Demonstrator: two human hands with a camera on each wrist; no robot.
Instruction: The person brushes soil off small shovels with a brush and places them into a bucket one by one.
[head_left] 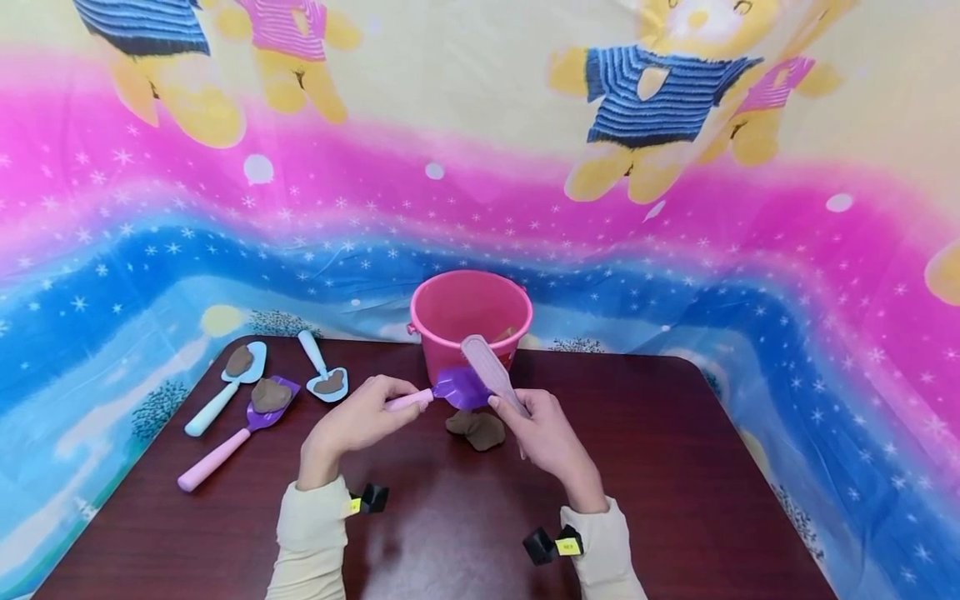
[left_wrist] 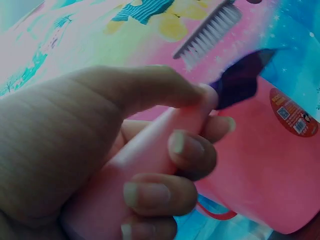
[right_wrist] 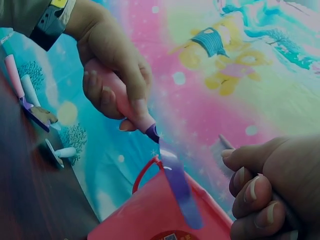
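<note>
My left hand (head_left: 363, 418) grips the pink handle of a small hand trowel (head_left: 461, 388) with its fingers curled round it. The trowel's purple blade points right, in front of the bucket. In my right hand (head_left: 551, 433) is a greyish-mauve brush (head_left: 489, 367), held up beside the blade; its pale bristles (left_wrist: 212, 40) show in the left wrist view. Behind both tools stands a pink bucket (head_left: 435, 350). Brown lumps (head_left: 480, 432), like clay or soil, lie on the table below the blade. The blade's upper face is partly hidden by the brush.
At the table's left lie another purple trowel (head_left: 258, 421) with a pink handle and two light-blue shovels (head_left: 202, 417), (head_left: 311, 350), each bearing brown material. A patterned cloth (head_left: 480, 208) hangs behind the dark wooden table (head_left: 660, 467). The bucket stands near the table's back edge.
</note>
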